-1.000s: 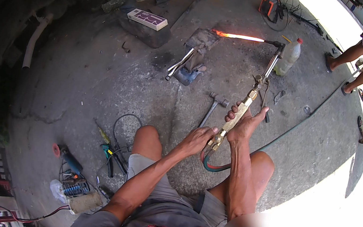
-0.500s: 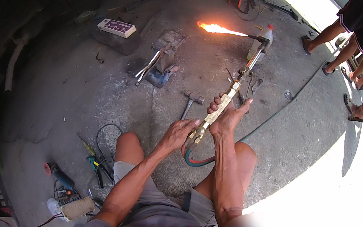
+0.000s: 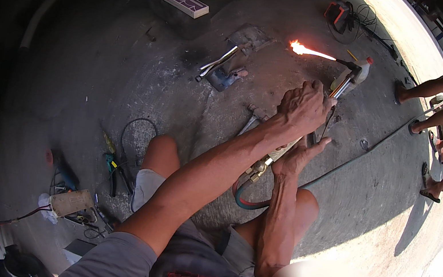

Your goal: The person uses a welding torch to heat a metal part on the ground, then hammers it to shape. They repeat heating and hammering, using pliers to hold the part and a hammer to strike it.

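Two hands work a lit cutting torch [image 3: 319, 105] over a rough concrete floor [image 3: 127, 77], the person crouched with both knees up. Beyond it, at the picture's right rim, bare legs [image 3: 440, 109] of other people stand on sunlit ground.

From the floor a dark hose [image 3: 357, 160] runs to a loop under the torch's brass base, between the knees. The torch slants up and away from there, its bent tip throwing an orange flame [image 3: 308, 50] leftward above the floor. The left hand [image 3: 305, 106] is closed down over the upper tubes, fingers curled around them. The right hand [image 3: 297, 153] sits lower, under the handle, thumb and fingers spread rather than wrapped; whether it truly grips cannot be told.

By its look the torch is rigid metal, fairly heavy toward the valve end, and the trailing hose would likely drag on it. The handle near the brass fittings looks the safe hold; the tubes close to the tip are probably hot.

Smaller things lie about: a flat box [image 3: 184, 2], metal pieces with a clamp [image 3: 222, 69], a hammer [image 3: 250, 123] partly hidden by the left forearm, and a white bottle [image 3: 361, 69] behind the tip. Hand tools at lower left are too dark to identify.
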Tool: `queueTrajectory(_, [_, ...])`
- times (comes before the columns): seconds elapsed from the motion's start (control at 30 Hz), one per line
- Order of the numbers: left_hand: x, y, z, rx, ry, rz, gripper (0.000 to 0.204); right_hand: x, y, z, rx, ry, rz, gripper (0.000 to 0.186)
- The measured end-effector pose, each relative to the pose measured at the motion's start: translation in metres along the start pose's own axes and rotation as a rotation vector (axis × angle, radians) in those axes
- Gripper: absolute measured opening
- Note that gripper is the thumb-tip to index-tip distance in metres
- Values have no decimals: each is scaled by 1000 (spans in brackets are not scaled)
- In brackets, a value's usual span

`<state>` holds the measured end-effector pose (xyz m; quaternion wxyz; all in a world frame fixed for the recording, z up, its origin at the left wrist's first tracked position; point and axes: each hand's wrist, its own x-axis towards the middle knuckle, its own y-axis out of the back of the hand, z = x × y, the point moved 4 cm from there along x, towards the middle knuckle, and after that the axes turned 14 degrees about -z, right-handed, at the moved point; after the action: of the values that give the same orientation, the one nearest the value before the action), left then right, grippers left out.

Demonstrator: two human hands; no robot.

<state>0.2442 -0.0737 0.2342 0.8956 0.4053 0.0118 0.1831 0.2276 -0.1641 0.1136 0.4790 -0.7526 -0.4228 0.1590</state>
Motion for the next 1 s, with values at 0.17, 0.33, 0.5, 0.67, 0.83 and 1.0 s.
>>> queueTrajectory(0.17, [23, -29, -11, 174, -18, -128, 43, 1, 14, 12, 67, -62, -77, 123])
queueTrajectory(0.33, [23, -30, -15, 176, 35, -19, 42, -10, -4, 6, -218, -40, 356, 117])
queueTrajectory(0.5, [32, -27, -16, 190, 28, -14, 45, -10, 3, 5, -244, -48, 287, 109])
queueTrajectory(0.67, [34, -30, -19, 233, 29, 23, 52, -7, -8, 7, -233, -35, 301, 101])
queueTrajectory(0.83, [28, -24, -19, 159, 70, -85, 59, -6, -3, 5, -248, -29, 268, 100])
queueTrajectory(1.0, [-57, -5, -19, 198, 5, -164, 61, 3, -7, 2, -202, 77, 478, 96])
